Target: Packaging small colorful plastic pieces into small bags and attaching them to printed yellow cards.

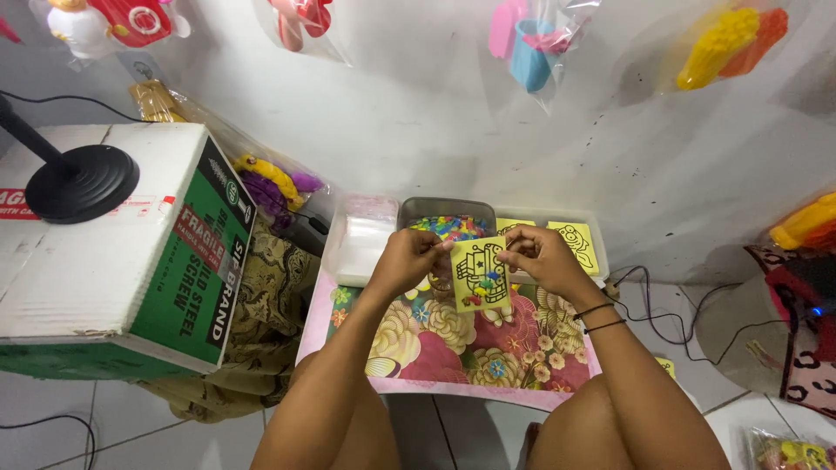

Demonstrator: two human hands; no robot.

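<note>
A card [480,274] is held between the left hand [407,258] and right hand [537,252], above a low table [453,365]. Behind the card, three trays are set in a row against the wall: bag tray [359,239] left, bead tray [448,224] middle, card tray [566,235] right. A box [113,252] is placed left of the table, a lamp base [80,183] on it.

Both hands up over floral tabletop [453,348]: left hand [405,258] and right hand [537,252] pinch a yellow card [481,274] w/ black line drawing, upright btwn them. Behind: grey tub [448,209] of coloured bits, white tray [557,228] w/ more yellow cards. Cardboard box [113,252] at left.
</note>
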